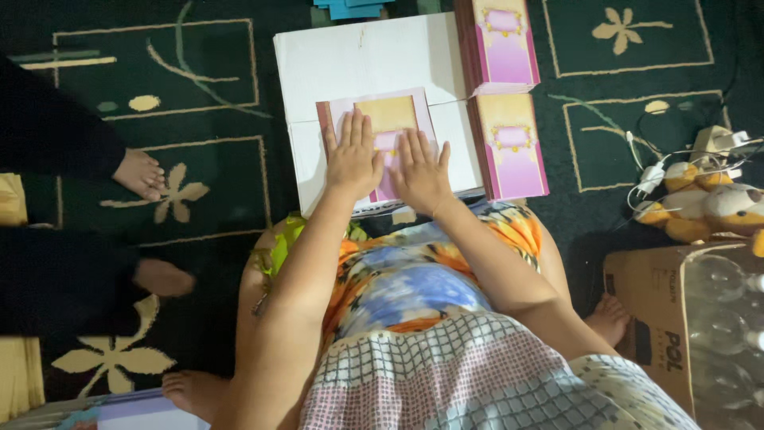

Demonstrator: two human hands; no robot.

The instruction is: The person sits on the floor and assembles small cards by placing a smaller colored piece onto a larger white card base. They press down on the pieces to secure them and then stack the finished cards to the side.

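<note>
- Both hands lie flat, fingers spread, gripping nothing: the left hand [352, 157] and right hand [419, 171] press side by side on a pink and cream booklet [387, 119].
- The booklet rests on a white cardboard box [358, 60], at twelve o'clock from the person's lap.
- At three o'clock of the booklet, two stacks of matching pink booklets [506, 95] stand on the box edge.
- Farther toward three o'clock, a stuffed toy [704, 207] and white cables [660, 171] lie on the green carpet [207, 207].
- At nine o'clock, another person's foot [140, 173] rests on the carpet.
- At four o'clock sits a brown cardboard carton [656, 310].
</note>
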